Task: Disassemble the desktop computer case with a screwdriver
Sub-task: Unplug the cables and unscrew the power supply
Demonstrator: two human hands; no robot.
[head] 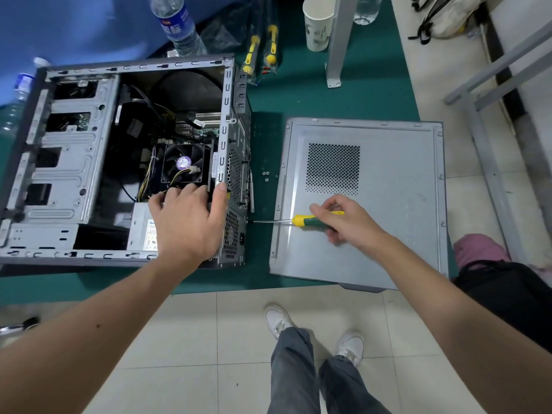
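Note:
The open desktop computer case (59, 162) lies on its side on the green mat, its fan (182, 167) and power supply (143, 231) exposed. My left hand (191, 222) rests on the case's rear edge above the power supply, thumb hooked over the metal frame. My right hand (343, 222) grips a screwdriver (301, 220) with a yellow and green handle. It is held level, with its tip touching the rear panel near the power supply. The removed grey side panel (388, 204) lies flat to the right, under my right hand.
Two small screws (265, 174) lie on the green mat (298, 100) between case and panel. Two packaged yellow screwdrivers (260, 52), a paper cup (318, 22), water bottles (176, 22) and a metal table leg (337, 55) stand behind. My feet are on the tiled floor below.

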